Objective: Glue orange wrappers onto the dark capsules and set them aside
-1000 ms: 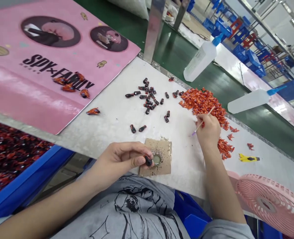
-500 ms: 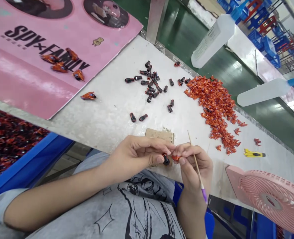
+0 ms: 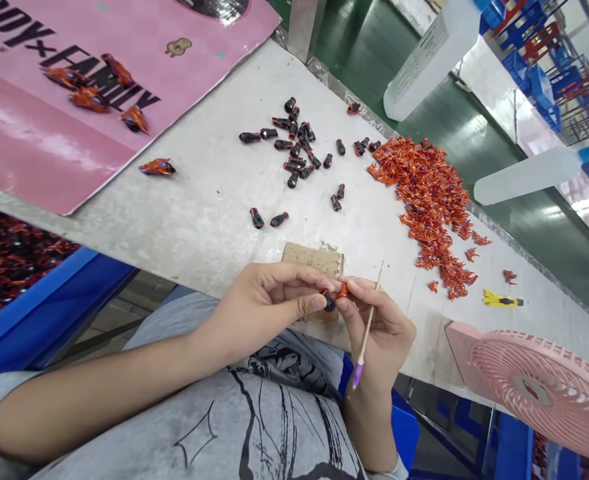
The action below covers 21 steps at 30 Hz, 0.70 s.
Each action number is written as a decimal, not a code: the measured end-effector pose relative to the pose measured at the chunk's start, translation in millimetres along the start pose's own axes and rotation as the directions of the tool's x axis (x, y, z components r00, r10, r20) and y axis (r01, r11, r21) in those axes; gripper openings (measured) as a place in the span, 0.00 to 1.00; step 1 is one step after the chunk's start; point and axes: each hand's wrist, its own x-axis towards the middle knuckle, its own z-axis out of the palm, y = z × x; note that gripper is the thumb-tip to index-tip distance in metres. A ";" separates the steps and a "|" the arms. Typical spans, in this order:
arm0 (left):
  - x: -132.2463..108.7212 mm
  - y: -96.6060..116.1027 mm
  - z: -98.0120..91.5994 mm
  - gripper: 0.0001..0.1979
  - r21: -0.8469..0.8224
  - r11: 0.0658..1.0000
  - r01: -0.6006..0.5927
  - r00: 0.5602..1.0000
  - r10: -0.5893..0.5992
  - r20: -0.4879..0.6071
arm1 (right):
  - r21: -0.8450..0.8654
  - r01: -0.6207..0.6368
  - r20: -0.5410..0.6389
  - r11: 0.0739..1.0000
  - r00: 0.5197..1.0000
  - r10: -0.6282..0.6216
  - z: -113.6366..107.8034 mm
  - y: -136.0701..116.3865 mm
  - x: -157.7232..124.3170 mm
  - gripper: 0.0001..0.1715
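Note:
My left hand [image 3: 269, 300] pinches a small black toy piece [image 3: 328, 303] between thumb and fingers at the table's near edge. My right hand [image 3: 379, 327] meets it fingertip to fingertip, pinching a small orange piece [image 3: 343, 290] against the black one. A thin wooden stick with a purple end [image 3: 366, 333] lies across the right palm. Just behind the hands sits a small cardboard square [image 3: 314, 259], partly hidden. Farther back lie several loose black pieces [image 3: 294, 150] and a heap of orange pieces [image 3: 427, 200].
A pink printed sheet [image 3: 34, 147] with several finished orange-black pieces [image 3: 92, 97] lies at left; one more [image 3: 157, 167] lies beside it. A blue bin [image 3: 39, 313] of pieces at left, a pink fan [image 3: 539, 393] at right, a yellow cutter [image 3: 502, 300], two white squeeze bottles [image 3: 427, 63] behind.
My right hand left the orange heap and came back to my left hand with an orange piece and the stick. The two pieces are now pressed closer together. The view tilted down.

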 end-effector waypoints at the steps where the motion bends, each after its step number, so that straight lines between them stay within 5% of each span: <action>1: -0.7 1.3 0.3 0.05 0.028 0.999 -0.033 0.999 0.032 0.012 | 0.039 -0.006 0.003 0.999 1.000 0.006 -0.5 -0.2 -1.1 0.09; 9: -7.9 6.4 8.4 0.09 0.139 0.941 -0.307 0.952 0.303 0.053 | 0.325 0.069 0.042 0.943 0.995 -0.088 0.5 -1.0 -5.4 0.07; 17: -12.1 8.2 10.9 0.08 0.300 0.843 -0.446 0.892 0.446 0.074 | 0.299 0.101 0.054 0.949 0.991 -0.122 -0.5 -3.1 -13.1 0.08; 21: -12.2 10.0 11.1 0.07 0.322 0.818 -0.477 0.873 0.482 0.069 | 0.115 0.192 0.041 0.975 0.979 -0.198 -3.0 -4.0 -18.2 0.13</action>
